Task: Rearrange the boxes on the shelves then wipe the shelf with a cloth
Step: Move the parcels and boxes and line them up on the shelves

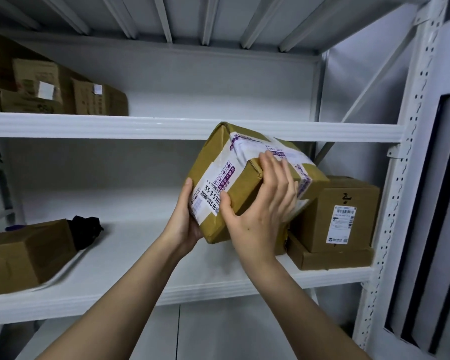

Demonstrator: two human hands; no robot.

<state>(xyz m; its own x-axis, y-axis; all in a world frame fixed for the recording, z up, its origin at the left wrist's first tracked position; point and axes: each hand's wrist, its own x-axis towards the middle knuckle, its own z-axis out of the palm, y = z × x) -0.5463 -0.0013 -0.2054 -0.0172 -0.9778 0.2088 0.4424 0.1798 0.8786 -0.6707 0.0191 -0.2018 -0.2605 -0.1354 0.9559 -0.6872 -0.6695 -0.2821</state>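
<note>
I hold a brown cardboard box (218, 162) with white and purple labels, tilted, in the air above the middle shelf (130, 258). My left hand (186, 224) grips its lower left corner from beneath. My right hand (263, 206) clasps its near right side, fingers spread over the edge. A dark cloth (86, 231) lies crumpled on the middle shelf at the left, partly hidden behind another brown box (26, 253).
Two stacked boxes (340, 216) stand at the right end of the middle shelf, close to the held box. Several cardboard boxes (63, 94) sit at the left of the upper shelf (218, 105). A perforated white upright (400, 190) frames the right side.
</note>
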